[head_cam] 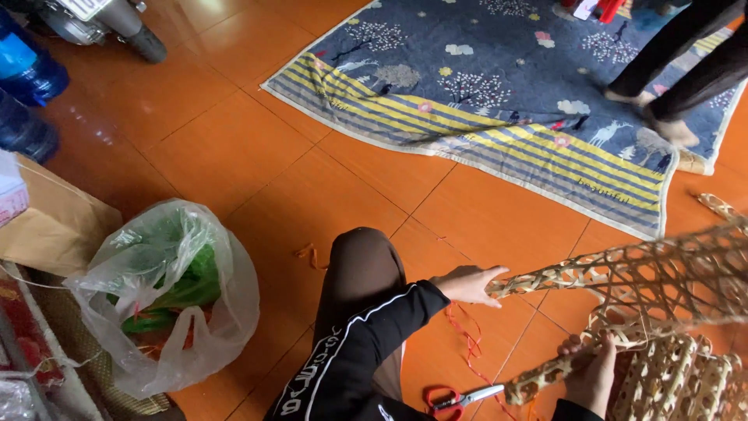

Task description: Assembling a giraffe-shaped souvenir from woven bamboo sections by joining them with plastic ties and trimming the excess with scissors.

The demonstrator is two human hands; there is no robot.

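Gripping the woven bamboo basket (662,312) over the orange tiled floor (234,156), my left hand (467,284) clasps its rim end while my right hand (588,370) clamps the lower frame, steadying it, red-handled scissors (460,399) beside my knee.

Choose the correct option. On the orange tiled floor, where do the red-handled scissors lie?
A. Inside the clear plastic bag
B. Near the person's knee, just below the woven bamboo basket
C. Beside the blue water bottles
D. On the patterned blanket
B: the red-handled scissors lie on the floor tiles by red string, just below the woven bamboo basket that both hands grip.
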